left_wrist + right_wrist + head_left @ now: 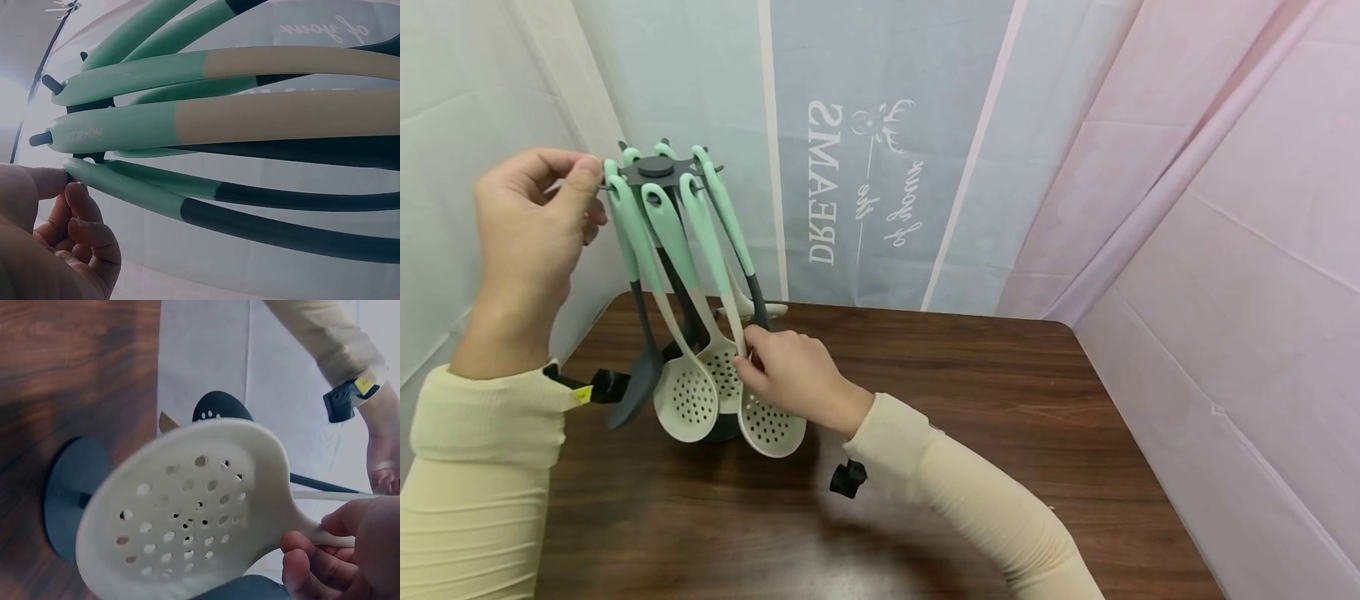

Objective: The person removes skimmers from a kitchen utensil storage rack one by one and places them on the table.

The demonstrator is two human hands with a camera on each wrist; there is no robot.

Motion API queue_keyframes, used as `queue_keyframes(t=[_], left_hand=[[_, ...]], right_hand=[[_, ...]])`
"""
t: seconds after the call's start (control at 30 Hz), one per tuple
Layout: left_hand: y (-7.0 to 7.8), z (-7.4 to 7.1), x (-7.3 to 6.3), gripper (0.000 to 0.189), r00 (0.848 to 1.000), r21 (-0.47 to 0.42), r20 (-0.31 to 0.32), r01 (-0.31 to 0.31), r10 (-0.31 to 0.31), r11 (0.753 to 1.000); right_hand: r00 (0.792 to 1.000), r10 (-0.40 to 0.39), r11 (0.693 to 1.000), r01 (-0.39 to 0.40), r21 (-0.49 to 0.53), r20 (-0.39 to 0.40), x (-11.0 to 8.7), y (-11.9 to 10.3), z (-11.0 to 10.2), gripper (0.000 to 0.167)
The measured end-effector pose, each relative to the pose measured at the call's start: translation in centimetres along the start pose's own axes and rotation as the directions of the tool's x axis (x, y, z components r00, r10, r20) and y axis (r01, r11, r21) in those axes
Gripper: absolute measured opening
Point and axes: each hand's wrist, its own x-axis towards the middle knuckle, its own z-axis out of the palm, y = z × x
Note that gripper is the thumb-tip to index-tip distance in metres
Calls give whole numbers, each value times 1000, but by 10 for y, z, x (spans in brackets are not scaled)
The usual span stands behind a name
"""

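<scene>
The right hand [793, 371] pinches the pale skimmer [178, 500] by its shaft, bowl [775, 435] just below the grip, green handle [703, 229] above, while the left hand [538, 208] pinches apparently the rack [657, 168].

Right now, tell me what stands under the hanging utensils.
A round dark base on the wooden table. In the head view, pale skimmers cover most of it.
</scene>
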Motion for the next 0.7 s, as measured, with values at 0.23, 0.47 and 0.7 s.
queue_keyframes(t=[0.23,0.47,0.7], left_hand=[[0,0,0,9,1000,24,8,-5,5,1000],[2,1,-1,8,1000,49,23,-2,1,999],[4,0,-2,7,1000,71,31,0,-2,997]], right_hand=[[1000,-2,995,-1,96,28,0,-10,2,15],[999,-1,985,-7,171,48,1,-13,5,14],[998,-20,975,6,224,63,0,-16,4,14]])
